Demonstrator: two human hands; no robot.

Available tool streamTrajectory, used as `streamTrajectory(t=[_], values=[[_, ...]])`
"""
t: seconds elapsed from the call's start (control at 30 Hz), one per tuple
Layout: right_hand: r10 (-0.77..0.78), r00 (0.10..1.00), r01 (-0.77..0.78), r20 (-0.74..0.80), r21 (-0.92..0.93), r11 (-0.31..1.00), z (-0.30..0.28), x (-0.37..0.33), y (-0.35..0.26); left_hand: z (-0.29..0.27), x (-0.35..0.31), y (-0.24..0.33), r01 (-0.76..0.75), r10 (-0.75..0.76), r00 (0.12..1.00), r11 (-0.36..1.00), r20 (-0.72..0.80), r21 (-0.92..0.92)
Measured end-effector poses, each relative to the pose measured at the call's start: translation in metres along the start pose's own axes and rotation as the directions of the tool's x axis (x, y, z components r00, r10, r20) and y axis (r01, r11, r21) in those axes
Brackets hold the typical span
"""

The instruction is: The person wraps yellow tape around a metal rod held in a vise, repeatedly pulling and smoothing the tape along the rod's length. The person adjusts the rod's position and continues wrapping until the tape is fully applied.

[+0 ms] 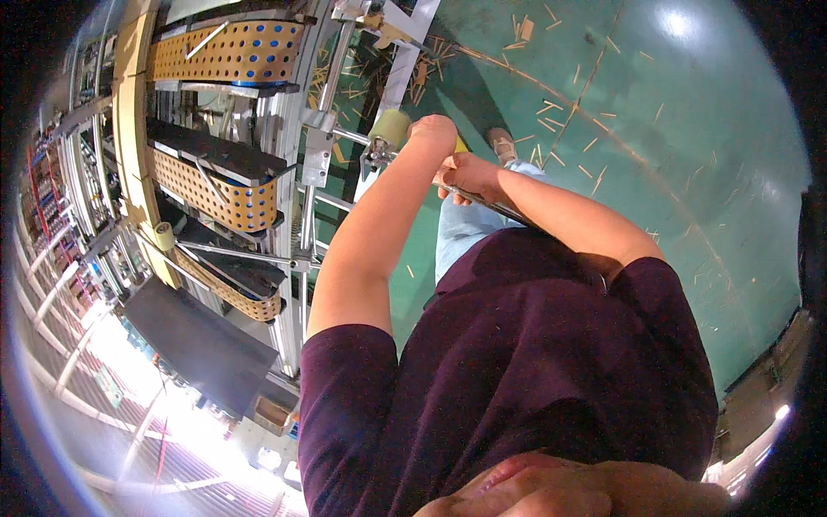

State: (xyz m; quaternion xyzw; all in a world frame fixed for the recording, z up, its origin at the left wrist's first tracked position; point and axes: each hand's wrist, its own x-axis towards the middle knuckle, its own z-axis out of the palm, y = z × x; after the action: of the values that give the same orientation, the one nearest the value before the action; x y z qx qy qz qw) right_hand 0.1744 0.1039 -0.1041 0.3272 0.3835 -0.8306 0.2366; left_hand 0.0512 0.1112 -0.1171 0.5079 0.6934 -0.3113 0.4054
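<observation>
both bare arms are stretched forward and brought close together beside a machine frame [306, 224]. the left grip [433, 133] is held just beside a pale yellow-green roller [390, 127], which is mounted at the end of a metal rod [351, 135]; whether the roller is touched cannot be told. the fingers are hidden behind the back of the hand, so how far this grip is opened, and what is held in it, cannot be told either. the right grip [474, 175] is placed lower and nearer to the body; it is closed round the far end of a slim dark bar [498, 207], below which the fingertips are seen. the bar is slanted back toward the body and is partly covered by the right forearm [568, 211]. a yellow piece [462, 144] is seen beside the two hands, mostly hidden by them. on the left, tan perforated belts [226, 53] are carried by the machine, one behind another. beyond the hands, thin wooden sticks [600, 126] are scattered over the green floor [715, 258], and a shoe [501, 145] is seen below light-blue trousers [457, 233]
</observation>
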Motion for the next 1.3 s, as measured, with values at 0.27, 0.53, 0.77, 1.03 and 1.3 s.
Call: streamTrajectory(t=[0.27,0.53,0.77,1.03,1.3], values=[[-0.069,0.992,0.012,-0.109,-0.457,0.89,-0.006,0.019,0.015,0.043,0.015,-0.022,-0.163,-0.155,0.95,0.491,-0.271,-0.856],[0.026,0.983,-0.092,-0.184,-0.357,0.93,0.001,0.011,-0.01,0.049,-0.056,-0.023,-0.47,-0.142,0.878,-0.432,-0.457,-0.769],[-0.644,0.754,0.654,0.129,-0.059,0.754,-0.022,0.045,0.051,0.072,-0.09,-0.035,-0.476,-0.05,0.847,-0.514,-0.529,-0.714],[-0.503,0.771,0.457,0.389,-0.889,0.013,0.001,0.027,0.013,0.075,-0.116,-0.046,-0.589,-0.09,0.782,-0.43,-0.617,-0.684],[-0.464,0.882,0.452,0.084,-0.433,0.78,0.021,-0.005,-0.02,0.038,-0.166,-0.038,-0.649,-0.268,0.674,0.232,-0.689,-0.725]])
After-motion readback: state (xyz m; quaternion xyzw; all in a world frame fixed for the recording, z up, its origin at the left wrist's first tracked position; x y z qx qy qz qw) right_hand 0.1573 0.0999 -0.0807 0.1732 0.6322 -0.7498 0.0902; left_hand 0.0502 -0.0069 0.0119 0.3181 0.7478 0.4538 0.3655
